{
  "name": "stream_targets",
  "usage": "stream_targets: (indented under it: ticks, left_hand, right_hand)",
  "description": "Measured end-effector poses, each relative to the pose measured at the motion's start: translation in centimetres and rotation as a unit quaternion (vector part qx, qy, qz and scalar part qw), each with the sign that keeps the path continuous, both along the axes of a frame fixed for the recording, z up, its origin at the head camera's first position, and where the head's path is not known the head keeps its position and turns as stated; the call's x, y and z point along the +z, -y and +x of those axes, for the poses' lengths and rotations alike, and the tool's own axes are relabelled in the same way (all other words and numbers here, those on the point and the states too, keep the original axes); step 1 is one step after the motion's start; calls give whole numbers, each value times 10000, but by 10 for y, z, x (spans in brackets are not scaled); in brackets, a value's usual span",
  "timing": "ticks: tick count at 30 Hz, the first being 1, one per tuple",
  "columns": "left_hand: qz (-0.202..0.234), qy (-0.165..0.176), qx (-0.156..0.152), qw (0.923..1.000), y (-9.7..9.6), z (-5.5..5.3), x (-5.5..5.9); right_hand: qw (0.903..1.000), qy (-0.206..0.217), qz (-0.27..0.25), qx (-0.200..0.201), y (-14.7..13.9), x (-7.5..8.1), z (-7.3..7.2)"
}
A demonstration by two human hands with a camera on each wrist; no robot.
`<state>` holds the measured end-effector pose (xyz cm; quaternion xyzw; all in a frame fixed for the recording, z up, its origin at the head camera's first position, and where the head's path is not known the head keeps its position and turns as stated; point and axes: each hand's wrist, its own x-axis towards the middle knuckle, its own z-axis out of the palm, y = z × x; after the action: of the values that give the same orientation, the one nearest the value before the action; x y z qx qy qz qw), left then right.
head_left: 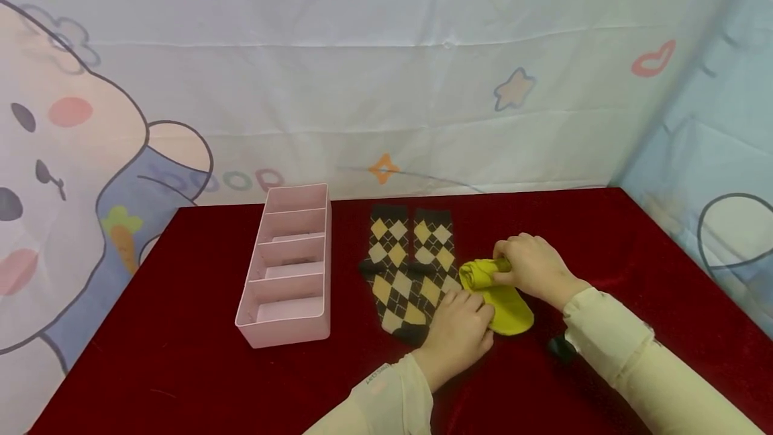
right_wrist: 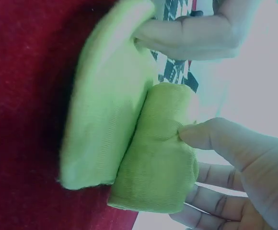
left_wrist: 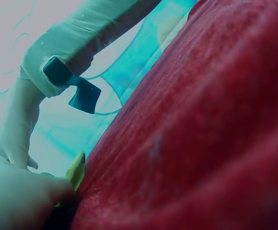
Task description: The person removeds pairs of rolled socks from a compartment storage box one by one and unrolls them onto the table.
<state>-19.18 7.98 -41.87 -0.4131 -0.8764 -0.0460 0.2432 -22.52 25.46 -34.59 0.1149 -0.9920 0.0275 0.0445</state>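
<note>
A yellow-green sock (head_left: pixel 508 311) lies on the red cloth, one end rolled up and the rest flat toward the near side. My right hand (head_left: pixel 534 268) grips the roll; in the right wrist view the thumb lies on one face of the rolled part (right_wrist: pixel 153 153) with fingers behind it. My left hand (head_left: pixel 457 329) pinches the flat part's left edge, its fingertips partly hidden in the head view. Beside the left hand, a pair of dark argyle socks (head_left: pixel 401 280) with yellow and cream diamonds lies flat, toes partly covered by that hand.
A pink box (head_left: pixel 284 334) with several compartments stands left of the argyle socks. Red cloth (head_left: pixel 181 354) covers the table, and a printed curtain (head_left: pixel 423 106) hangs behind it. A dark device (left_wrist: pixel 72 86) is fixed at the right sleeve's cuff.
</note>
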Motion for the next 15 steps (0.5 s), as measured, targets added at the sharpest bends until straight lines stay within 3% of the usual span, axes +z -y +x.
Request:
stream_targets:
  ticks: [4, 15]
  left_hand:
    - [26, 178, 28, 9998, 0, 1, 1]
    - [175, 162, -14, 9997, 2, 1, -1]
  right_hand:
    - [9999, -93, -90, -8, -2, 1, -4]
    - [9992, -147, -358, -105, -4, -1, -16]
